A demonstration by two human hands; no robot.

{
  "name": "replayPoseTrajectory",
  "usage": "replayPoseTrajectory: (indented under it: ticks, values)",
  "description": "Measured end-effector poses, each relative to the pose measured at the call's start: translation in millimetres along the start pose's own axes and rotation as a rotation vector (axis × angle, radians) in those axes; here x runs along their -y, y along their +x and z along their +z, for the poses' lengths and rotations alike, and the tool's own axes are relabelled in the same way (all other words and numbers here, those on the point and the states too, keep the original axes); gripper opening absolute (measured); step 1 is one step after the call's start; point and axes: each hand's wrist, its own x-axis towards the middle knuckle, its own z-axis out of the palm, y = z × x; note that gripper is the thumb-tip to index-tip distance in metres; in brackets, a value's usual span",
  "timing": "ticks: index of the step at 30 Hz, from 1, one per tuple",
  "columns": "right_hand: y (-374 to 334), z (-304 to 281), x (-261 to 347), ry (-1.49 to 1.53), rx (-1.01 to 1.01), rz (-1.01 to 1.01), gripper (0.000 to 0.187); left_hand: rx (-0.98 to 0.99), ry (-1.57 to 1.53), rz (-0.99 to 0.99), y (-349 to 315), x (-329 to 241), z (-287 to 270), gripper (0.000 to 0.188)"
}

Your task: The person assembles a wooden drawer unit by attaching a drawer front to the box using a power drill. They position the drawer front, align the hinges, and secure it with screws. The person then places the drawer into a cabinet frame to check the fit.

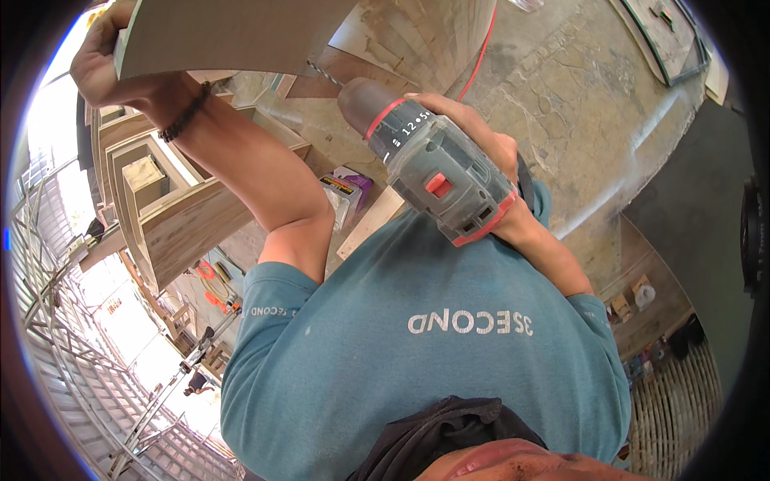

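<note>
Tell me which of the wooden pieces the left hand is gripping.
The flat panel at the top of the view, held at its edge by the left hand; the box-shaped cabinet frames below go untouched.

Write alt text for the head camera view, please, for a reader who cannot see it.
The right hand holds a grey and red cordless drill, its bit against a wooden board that the left hand grips at the edge. Below are a teal shirt and wooden frames.
</note>
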Motion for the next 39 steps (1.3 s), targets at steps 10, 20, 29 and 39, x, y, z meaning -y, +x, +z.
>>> replayPoseTrajectory:
  ticks: [10,20,29,39]
  values:
    - [3,-4,2,0.075,0.036,0.037,0.070,-0.007,-0.079,-0.036,2,3,1,0.019]
    - [2,-4,-1,0.060,0.045,0.028,0.075,0.023,-0.002,-0.008,-2,-6,5,0.016]
    - [1,-3,-2,0.052,0.031,0.006,0.078,0.072,-0.035,-0.022,-4,-10,3,0.015]
    - [2,-2,-3,0.055,0.030,-0.018,0.084,0.118,0.061,0.099,-1,-8,4,0.010]
